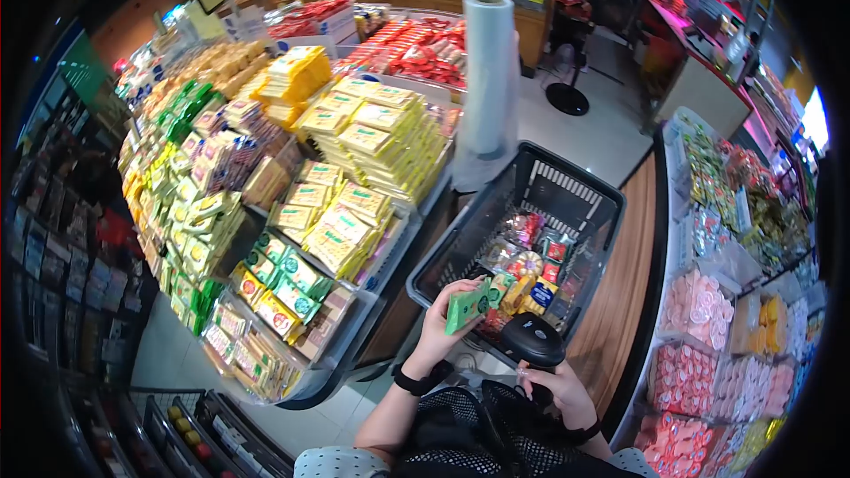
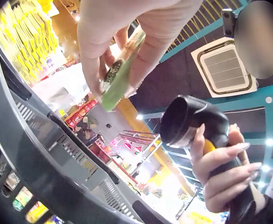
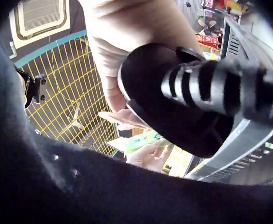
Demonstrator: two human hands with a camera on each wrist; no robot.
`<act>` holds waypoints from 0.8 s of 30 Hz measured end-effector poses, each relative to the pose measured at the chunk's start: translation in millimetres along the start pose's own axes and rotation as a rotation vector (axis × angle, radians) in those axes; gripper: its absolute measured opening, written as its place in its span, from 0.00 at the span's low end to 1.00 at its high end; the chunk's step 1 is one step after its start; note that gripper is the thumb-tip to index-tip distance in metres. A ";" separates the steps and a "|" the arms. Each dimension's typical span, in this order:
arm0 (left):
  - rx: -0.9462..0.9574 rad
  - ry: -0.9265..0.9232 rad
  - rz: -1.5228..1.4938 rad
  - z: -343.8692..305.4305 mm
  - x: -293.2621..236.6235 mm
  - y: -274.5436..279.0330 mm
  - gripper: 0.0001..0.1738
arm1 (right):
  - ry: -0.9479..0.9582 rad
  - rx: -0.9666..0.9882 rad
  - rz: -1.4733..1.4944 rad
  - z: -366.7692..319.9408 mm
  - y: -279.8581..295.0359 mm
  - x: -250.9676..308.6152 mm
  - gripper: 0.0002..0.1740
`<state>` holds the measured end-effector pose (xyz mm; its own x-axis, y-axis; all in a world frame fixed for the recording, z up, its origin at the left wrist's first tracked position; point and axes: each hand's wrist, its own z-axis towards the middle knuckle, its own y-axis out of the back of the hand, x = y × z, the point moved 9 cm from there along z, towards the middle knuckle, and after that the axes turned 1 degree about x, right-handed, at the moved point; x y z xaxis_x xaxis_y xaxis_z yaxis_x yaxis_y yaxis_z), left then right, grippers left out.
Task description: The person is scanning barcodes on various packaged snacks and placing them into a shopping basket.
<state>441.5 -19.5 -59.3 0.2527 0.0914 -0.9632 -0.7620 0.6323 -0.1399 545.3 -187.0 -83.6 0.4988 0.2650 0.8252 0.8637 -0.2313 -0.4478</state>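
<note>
My left hand (image 1: 436, 329) pinches a flat green snack packet (image 1: 464, 308) over the near edge of a black shopping basket (image 1: 423, 281). In the left wrist view the packet (image 2: 120, 86) stands on edge between thumb and fingers. A black barcode scanner (image 1: 533, 339) with a yellow trigger is gripped by my right hand (image 1: 565, 391), just right of the packet. Its wide head faces toward the packet's side in the left wrist view. Inside the basket lie several small wrapped snacks (image 1: 529, 264) in red, yellow and blue. The scanner's body hides much of the right hand in the right wrist view.
A tall roll of clear plastic bags (image 1: 489, 71) stands beyond the basket. To the left is a stepped display with stacked yellow packs (image 1: 372, 137) and green packs (image 1: 305, 276). A wooden counter (image 1: 624, 274) and bins of pink packs (image 1: 695, 310) are on the right.
</note>
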 end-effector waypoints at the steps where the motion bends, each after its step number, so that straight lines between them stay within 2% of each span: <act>1: -0.047 0.007 0.040 -3.3 -5.2 12.1 0.23 | -0.001 -0.022 -0.011 2.3 -2.4 -0.5 0.08; 2: -0.067 -0.003 0.045 -3.9 -13.2 26.4 0.23 | 0.004 -0.044 -0.026 6.8 -4.6 0.8 0.08; 4: -0.060 -0.183 0.517 -8.8 -51.0 58.8 0.20 | -0.007 -0.041 -0.028 15.6 -13.7 -2.2 0.08; 5: -0.099 -0.198 0.675 -13.1 -66.3 76.1 0.21 | -0.018 -0.063 -0.020 17.7 -15.4 -4.9 0.08; 7: -0.166 -0.134 0.960 -23.5 -77.1 123.4 0.24 | -0.005 -0.092 -0.055 26.0 -26.8 0.3 0.08; 9: -0.326 -0.161 1.076 -38.5 -87.8 177.9 0.23 | 0.002 -0.107 -0.085 31.7 -39.2 1.5 0.08; 10: -0.335 -0.147 1.110 -43.9 -87.6 202.8 0.22 | 0.016 -0.134 -0.102 34.4 -41.7 3.5 0.08; 14: -0.284 -0.128 1.644 -38.8 -115.4 259.9 0.19 | 0.004 -0.115 -0.148 42.4 -56.6 -2.4 0.08; 17: -0.179 -0.013 1.697 -27.3 -99.7 291.7 0.18 | -0.013 -0.146 -0.137 52.7 -54.3 -17.2 0.10; 20: 0.094 0.168 1.932 -31.3 -37.2 304.3 0.14 | 0.023 -0.189 -0.147 61.5 -63.1 -17.8 0.10; 21: 0.150 0.127 2.020 -34.7 -30.1 298.8 0.13 | 0.031 -0.172 -0.136 64.4 -68.2 -18.9 0.09; 22: 0.180 0.247 2.029 -36.0 -15.0 302.8 0.15 | 0.032 -0.180 -0.134 66.0 -70.8 -19.8 0.09; 24: 0.137 0.305 1.953 -35.4 -13.2 300.7 0.19 | 0.029 -0.195 -0.145 67.7 -76.1 -21.2 0.09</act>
<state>187.9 142.2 -96.7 -0.8264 0.5096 0.2394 0.2189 -0.1009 0.9705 474.0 -111.6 -90.3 0.3663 0.2826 0.8866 0.8945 -0.3696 -0.2517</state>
